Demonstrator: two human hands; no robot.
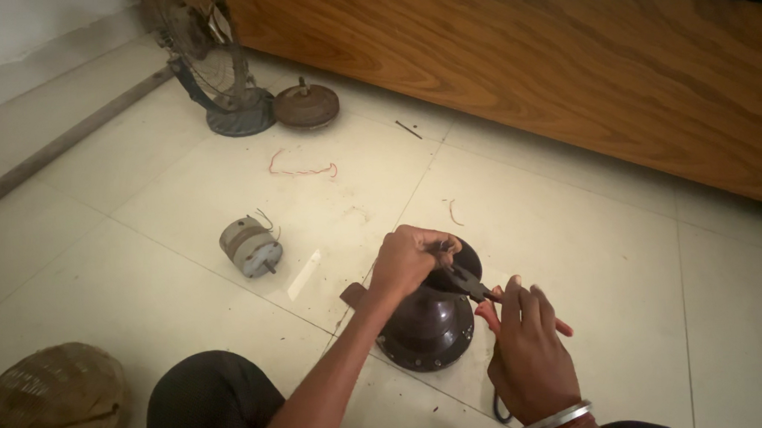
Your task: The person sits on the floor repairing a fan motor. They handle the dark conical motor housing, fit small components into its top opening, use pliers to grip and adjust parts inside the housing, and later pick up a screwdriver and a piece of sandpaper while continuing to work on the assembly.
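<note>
While the right hand [530, 353] gripped red-handled pliers [487, 297], the left hand [409, 258] clenched the top of a dark domed motor housing [429, 323] on the tiled floor [588, 256]. The plier tips seemingly met the housing. Farther off lay a small grey motor [250, 245], then a fan [220, 67].

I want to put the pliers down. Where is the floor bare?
Bare tile lies right of the right hand, below the wooden panel, and left of the small motor. It is crowded around the dark fan housing, where the left hand and pliers work.
</note>
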